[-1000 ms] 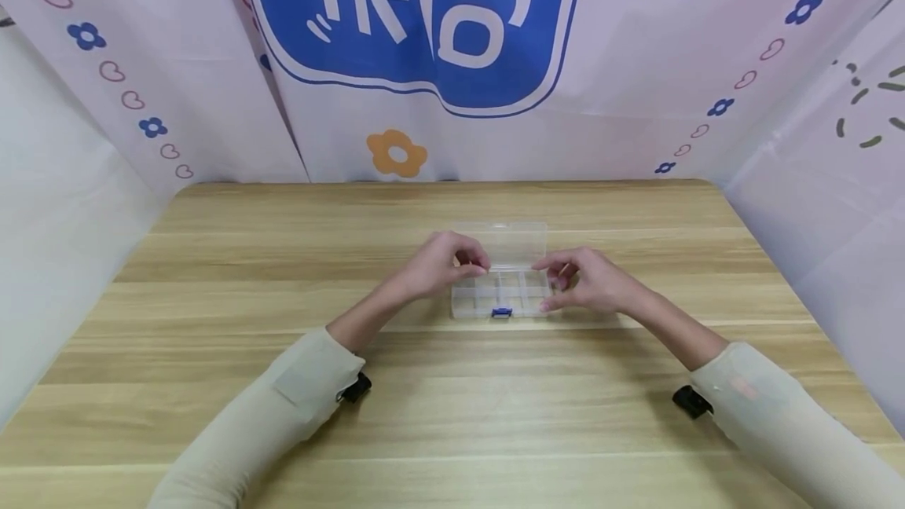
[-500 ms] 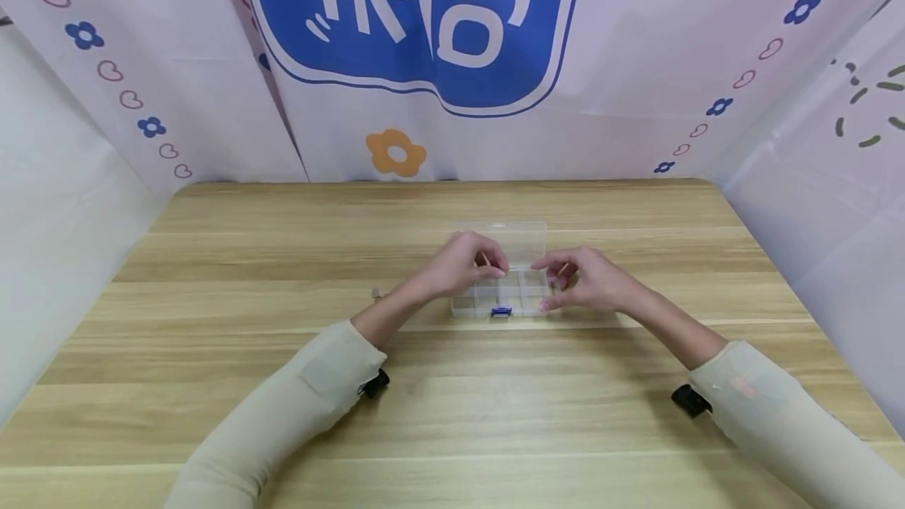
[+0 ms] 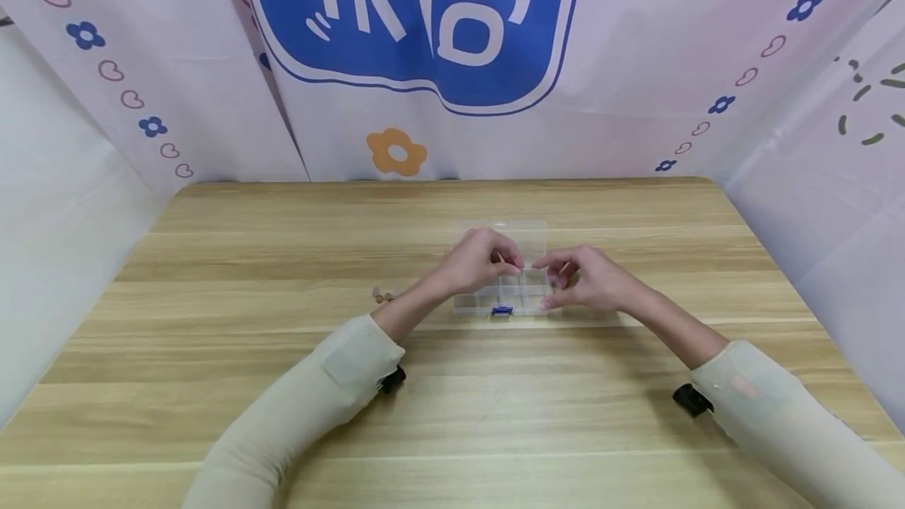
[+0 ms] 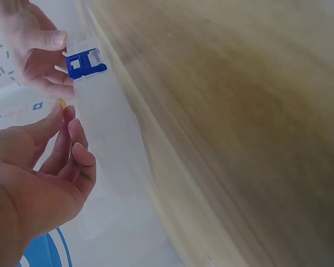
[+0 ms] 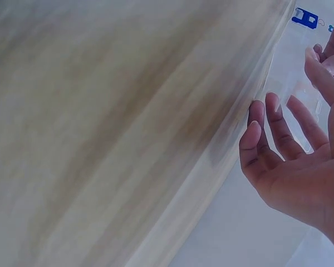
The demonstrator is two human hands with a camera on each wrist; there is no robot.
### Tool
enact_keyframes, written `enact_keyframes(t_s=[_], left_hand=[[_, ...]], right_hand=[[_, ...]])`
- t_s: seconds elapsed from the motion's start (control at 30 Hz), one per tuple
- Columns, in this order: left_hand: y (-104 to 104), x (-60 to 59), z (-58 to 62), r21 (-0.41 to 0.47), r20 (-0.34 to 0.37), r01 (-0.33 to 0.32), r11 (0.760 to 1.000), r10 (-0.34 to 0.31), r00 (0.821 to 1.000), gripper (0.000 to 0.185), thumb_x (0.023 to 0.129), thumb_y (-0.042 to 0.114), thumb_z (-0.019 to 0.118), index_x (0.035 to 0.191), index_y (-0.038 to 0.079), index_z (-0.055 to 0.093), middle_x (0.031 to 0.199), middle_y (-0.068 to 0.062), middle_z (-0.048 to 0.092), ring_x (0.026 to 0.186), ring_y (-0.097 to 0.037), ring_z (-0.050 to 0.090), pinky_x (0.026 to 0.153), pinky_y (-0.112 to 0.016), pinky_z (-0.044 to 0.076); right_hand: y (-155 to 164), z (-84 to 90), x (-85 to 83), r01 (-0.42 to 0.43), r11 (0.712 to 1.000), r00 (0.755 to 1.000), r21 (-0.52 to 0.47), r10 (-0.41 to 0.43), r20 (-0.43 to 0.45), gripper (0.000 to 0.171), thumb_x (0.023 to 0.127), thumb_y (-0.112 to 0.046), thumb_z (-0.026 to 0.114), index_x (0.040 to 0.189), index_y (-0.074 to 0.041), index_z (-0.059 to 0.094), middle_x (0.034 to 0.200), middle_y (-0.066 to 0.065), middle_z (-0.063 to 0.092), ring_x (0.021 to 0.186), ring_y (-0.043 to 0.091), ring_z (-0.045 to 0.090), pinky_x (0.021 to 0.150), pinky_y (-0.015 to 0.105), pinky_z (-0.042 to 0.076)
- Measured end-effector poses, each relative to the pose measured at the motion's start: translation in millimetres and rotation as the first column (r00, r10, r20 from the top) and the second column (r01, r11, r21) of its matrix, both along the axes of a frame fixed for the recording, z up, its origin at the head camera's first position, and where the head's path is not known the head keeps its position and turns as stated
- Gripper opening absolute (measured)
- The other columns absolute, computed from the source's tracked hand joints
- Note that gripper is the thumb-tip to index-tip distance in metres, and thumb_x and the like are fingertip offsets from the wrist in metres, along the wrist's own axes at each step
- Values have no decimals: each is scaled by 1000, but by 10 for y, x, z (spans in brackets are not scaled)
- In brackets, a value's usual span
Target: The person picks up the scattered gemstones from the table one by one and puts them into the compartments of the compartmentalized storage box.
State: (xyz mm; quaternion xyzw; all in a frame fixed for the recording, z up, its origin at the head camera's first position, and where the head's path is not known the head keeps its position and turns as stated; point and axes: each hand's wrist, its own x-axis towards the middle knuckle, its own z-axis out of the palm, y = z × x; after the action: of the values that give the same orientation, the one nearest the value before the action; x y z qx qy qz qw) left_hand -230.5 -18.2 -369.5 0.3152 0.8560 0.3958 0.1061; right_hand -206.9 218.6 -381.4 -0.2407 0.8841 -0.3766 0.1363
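A clear plastic compartment box (image 3: 488, 301) with a blue latch (image 3: 502, 310) lies on the table, its lid raised at the back. Over its middle compartments is my left hand (image 3: 481, 261). Thumb and forefinger of that hand pinch a tiny yellow piece (image 4: 62, 104), mostly covered by the fingertips, so its kind is unclear. My right hand (image 3: 590, 281) holds the box's right end, thumb at the front and forefinger towards the hinge. The other fingers of the right hand (image 5: 295, 156) are loosely bent in the right wrist view.
Several small brown bead-like pieces (image 3: 384, 298) lie on the wooden table (image 3: 452, 407) left of the box, partly behind my left forearm. A white printed cloth (image 3: 608, 140) hangs along the table's far edge.
My left hand has moved right across the box, from its left side to the middle. Small brown pieces have come into sight behind the forearm. The right hand has stayed put.
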Motion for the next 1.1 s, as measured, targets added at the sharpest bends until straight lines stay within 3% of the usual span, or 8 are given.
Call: enact_keyframes(t_s=[0.4,1.1], left_hand=[[170,-21,-20,-6,8,17,1000,-17,1000,6,92,1,76,96,-2,79,91,-10,77,82,-21,70,71,-21,54],[236,-21,-8,-55,-3,16,998,-17,1000,8,95,5,75,101,0,79,92,-9,77,82,-18,70,72,-22,54]], right_hand=[[5,11,7,12,1000,999,-5,-12,34,56,80,-15,91,129,3,68,102,13,66,89,24,63,77,36,54],[12,9,11,-2,1000,1000,-17,2,27,56,80,-13,91,129,3,67,96,12,67,85,22,61,73,30,52]])
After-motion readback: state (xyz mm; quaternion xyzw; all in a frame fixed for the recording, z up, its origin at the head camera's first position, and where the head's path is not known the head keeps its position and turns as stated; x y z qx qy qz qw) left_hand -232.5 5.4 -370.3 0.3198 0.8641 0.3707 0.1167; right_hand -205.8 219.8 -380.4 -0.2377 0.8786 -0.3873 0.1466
